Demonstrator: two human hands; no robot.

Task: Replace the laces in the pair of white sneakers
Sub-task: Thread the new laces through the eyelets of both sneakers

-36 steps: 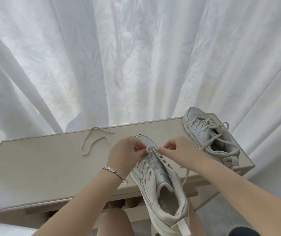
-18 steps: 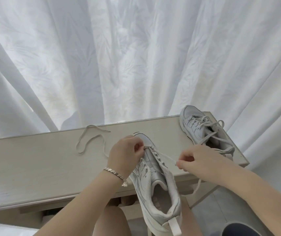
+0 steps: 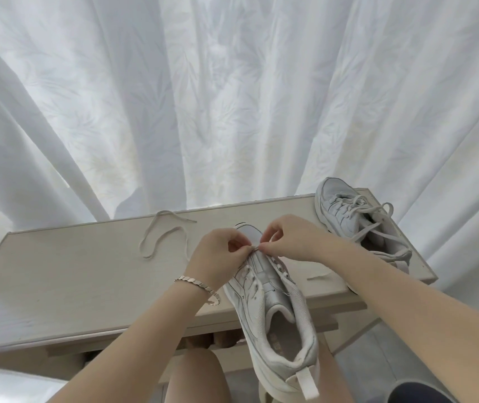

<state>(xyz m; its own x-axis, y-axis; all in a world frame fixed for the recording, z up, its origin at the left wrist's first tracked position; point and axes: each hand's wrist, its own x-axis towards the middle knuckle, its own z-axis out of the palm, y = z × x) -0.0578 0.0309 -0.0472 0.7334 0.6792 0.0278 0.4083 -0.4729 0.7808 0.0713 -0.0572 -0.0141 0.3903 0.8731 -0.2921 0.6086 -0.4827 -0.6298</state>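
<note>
A white sneaker (image 3: 273,312) leans over the table's front edge, toe on the tabletop, heel toward me. Its eyelets look mostly bare of lace. My left hand (image 3: 218,257) and my right hand (image 3: 290,239) meet at the eyelets closest to the toe, both pinching a white lace there. A short loose end of lace (image 3: 318,276) lies on the table right of this shoe. The second white sneaker (image 3: 354,222), laced with loose ends spread out, sits at the table's far right corner. A separate white lace (image 3: 162,237) lies looped on the tabletop to the left.
The pale wooden table (image 3: 87,280) stands against white curtains (image 3: 232,97) that hang right behind it. My knees show under the table's front edge. A bracelet circles my left wrist. A dark round object is at the bottom right corner.
My right hand, which had pulled lace out to the right half a second ago, has come back to the toe-end eyelets beside my left hand. The shoe stays in place.
</note>
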